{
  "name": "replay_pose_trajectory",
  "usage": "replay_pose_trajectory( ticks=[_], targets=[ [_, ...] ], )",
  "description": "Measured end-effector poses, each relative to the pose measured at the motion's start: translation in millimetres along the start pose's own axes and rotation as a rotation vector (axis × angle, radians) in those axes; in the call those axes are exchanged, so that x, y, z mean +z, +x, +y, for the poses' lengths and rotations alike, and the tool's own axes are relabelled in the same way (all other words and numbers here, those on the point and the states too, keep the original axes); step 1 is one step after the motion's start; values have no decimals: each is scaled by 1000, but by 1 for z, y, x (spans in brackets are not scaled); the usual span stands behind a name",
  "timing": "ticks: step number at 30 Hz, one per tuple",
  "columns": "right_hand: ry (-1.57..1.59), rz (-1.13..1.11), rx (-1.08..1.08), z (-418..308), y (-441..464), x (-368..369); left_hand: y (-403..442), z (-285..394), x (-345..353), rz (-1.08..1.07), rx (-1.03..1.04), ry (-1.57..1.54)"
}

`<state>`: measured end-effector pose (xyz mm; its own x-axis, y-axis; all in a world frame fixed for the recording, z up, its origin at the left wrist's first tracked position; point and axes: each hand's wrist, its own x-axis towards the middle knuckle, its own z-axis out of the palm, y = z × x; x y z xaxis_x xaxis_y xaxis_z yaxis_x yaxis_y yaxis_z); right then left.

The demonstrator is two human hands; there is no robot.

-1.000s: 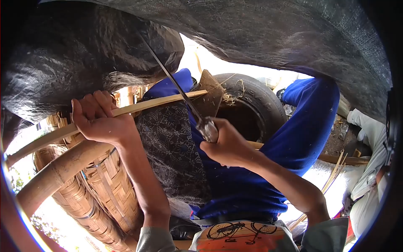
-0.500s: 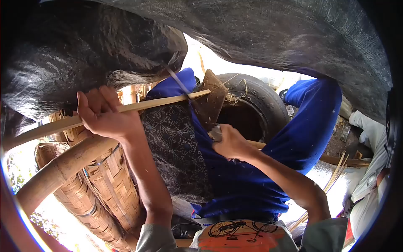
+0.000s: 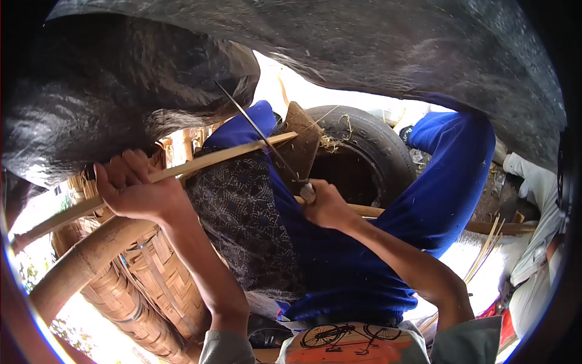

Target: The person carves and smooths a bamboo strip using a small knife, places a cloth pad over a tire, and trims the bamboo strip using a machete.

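Observation:
My left hand (image 3: 142, 191) is closed around a long, pale bamboo strip (image 3: 221, 156), which slants up to the right across my lap. In my right hand (image 3: 330, 206) is the handle of a knife (image 3: 244, 113); its long, thin blade points up and left. The blade crosses the strip close to the strip's right end, and appears to touch it. Under the strip, a dark patterned cloth (image 3: 242, 212) covers my thigh. A brown, stiff-looking flat piece (image 3: 299, 139) lies behind the strip's tip, beside my knee.
Beyond my lap lies an old tyre (image 3: 391, 148) with shavings on its rim. A thick bamboo pole (image 3: 91, 255) and woven bamboo work (image 3: 145, 297) are at the left. Black sheeting (image 3: 376, 54) hangs low overhead. Thin strips (image 3: 485, 249) lie at the right, near another person's pale clothing (image 3: 536, 255).
My left hand has moved left and down with the strip. The knife has turned in my right hand, and its blade, blurred before, now shows sharply across the strip.

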<state>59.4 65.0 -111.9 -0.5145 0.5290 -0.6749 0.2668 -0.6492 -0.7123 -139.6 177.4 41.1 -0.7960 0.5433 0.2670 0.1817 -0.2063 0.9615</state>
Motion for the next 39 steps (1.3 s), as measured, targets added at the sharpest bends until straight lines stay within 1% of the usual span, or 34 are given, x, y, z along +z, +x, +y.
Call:
replay_pose_trajectory(
  ticks=[1,5,7,8,10,11,12,14,15,16,18,19,20,22,24,25,26,27,28,30,32,34,36,37,38,39],
  targets=[
    [-31,36,-31,14,6,-2,4,-1,-7,1,1,-27],
    [-115,88,3,0,6,-14,0,0,-4,-17,8,-21],
    [-160,60,-107,-17,0,-15,-1,0,-3,-23,10,-27],
    [-155,52,-98,-30,-7,-14,-1,0,-3,-43,18,-27],
    [-107,28,-150,-57,-14,-17,-2,0,0,-67,25,-31],
    [-164,19,-197,-59,-13,-17,-3,1,0,-63,5,-55],
    [-163,15,-198,-57,-11,-17,-4,1,1,-57,-11,-79],
    [-2,-90,85,-39,-4,-17,-6,1,2,-47,6,-68],
    [-55,-23,124,-29,4,-13,-6,1,3,-36,19,-62],
    [-54,-17,116,-19,7,-17,-5,2,3,-41,24,-69],
    [-41,-82,105,-43,3,-33,-5,2,-3,-8,12,-72],
    [6,-27,150,-42,4,-29,-7,2,-4,-4,5,-63],
    [6,-25,157,-46,2,-27,-7,2,0,-18,-2,-78],
    [-71,110,-236,-61,-8,-24,-8,3,6,-23,-6,-90],
    [-35,106,-248,-62,-14,-13,-8,3,11,-20,30,-14],
    [-25,101,-207,-54,-16,-7,-8,2,14,-22,34,-10],
    [-16,98,-166,-43,-15,-2,-7,1,17,34,41,7],
    [-93,64,-204,-1,-2,3,-7,1,19,92,48,21],
    [-99,66,-214,-5,-2,-2,-6,2,14,95,55,13],
    [-82,6,31,-21,2,-15,-4,0,4,107,19,11],
    [-87,9,59,-41,-3,-17,-6,2,4,96,20,68],
    [-162,4,-219,-62,-7,-20,-8,2,9,28,47,25],
    [-176,-22,-239,-67,-12,-17,-7,0,13,38,36,4],
    [-103,27,-210,-55,-13,-9,-7,0,13,44,20,-14],
    [-31,81,-184,-40,-9,-3,-6,1,12,43,21,-14],
    [-133,75,-167,-3,4,-2,-6,1,12,55,6,3]
  ],
)
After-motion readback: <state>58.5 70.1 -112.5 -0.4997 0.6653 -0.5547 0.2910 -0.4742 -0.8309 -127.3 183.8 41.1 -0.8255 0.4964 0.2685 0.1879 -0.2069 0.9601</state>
